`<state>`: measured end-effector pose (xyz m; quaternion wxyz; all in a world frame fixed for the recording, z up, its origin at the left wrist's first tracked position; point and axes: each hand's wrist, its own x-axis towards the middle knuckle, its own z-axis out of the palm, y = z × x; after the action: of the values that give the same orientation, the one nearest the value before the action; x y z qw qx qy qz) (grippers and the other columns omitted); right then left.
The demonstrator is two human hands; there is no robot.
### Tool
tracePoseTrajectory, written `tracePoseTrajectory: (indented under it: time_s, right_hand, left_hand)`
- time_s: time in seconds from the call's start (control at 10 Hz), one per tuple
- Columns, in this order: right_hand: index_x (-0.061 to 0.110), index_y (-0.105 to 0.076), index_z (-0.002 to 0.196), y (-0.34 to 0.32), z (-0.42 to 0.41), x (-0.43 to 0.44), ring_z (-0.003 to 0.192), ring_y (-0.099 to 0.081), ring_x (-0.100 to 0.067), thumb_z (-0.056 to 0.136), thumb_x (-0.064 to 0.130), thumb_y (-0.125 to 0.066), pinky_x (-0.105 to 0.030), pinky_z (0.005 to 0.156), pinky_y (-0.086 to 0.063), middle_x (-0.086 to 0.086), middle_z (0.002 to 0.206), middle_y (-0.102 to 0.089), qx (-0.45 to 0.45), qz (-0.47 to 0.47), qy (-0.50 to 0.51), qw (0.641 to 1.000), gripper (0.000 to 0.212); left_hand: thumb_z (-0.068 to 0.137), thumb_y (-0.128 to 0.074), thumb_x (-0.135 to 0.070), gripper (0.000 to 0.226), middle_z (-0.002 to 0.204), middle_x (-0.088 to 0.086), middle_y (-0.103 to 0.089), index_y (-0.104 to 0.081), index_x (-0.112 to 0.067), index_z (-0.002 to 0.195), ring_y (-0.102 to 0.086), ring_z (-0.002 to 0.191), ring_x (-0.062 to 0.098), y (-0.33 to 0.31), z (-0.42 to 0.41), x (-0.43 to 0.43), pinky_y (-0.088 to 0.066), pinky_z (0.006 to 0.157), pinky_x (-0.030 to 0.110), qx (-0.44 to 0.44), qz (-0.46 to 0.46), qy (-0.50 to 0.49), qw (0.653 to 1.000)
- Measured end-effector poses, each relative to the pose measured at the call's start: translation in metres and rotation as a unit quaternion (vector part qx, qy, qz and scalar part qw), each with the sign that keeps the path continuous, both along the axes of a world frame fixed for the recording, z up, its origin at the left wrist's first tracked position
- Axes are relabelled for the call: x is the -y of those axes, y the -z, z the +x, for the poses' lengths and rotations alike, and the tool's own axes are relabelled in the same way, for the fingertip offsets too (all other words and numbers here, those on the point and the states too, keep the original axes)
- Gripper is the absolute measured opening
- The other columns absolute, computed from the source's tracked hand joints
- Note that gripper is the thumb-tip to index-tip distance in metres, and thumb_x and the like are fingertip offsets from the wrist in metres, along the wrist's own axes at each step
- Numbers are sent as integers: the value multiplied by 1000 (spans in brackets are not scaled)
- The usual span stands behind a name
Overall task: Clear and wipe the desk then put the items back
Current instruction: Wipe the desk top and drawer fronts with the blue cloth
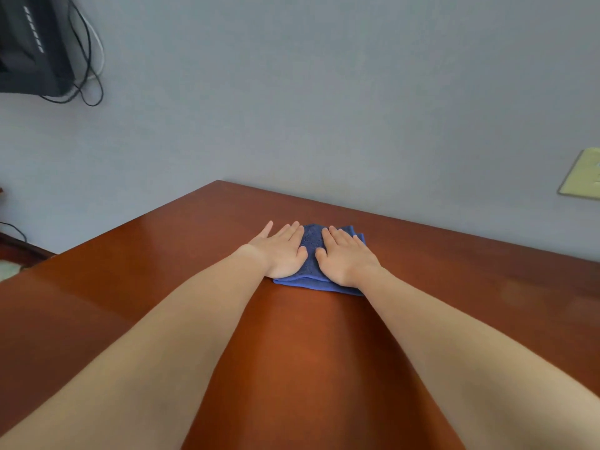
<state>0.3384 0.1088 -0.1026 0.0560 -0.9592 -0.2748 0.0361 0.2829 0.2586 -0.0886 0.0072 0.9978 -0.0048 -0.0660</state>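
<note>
Folded blue microfibre cloth (312, 254) at bench (162, 287) 12 o'clock, near far edge. Left hand (281, 251), right hand (346, 258): each grip flat, fingers straight, pressing cloth, clasping nothing. Cloth likely soft, light, bunch-prone; best pressed flat-palmed.

The blue cloth (311, 246) lies folded and flat on my reddish-brown wooden desk (305, 355), close to its far edge. It is a soft, textured rag, and its folded layers show along the near side. My left hand (281, 251) and right hand (347, 259) press on it side by side, fingers straight, covering both its ends. The desk top is smooth and glossy.
</note>
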Motion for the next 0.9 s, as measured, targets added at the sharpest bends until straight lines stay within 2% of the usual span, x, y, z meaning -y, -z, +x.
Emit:
tracePoseTrajectory:
  time_s: [0.5,0.9]
  right_hand:
    - [10,-7,155,-1,114,-28,150,-5,-20,102,38,-17,-37,121,-4,-5,163,-5,22,-14,23,999,61]
    - [10,-10,154,0,127,-33,149,-9,-21,101,36,-18,-39,121,-7,-6,162,-10,28,-7,31,999,60]
  left_hand:
    - [104,-12,-34,58,163,4,4,1,-10,155,3,150,13,0,120,-26,7,121,35,15,11,13,1000]
    - [104,-11,-32,57,163,6,2,-1,-9,155,3,150,15,0,134,-29,5,121,34,16,6,7,1000]
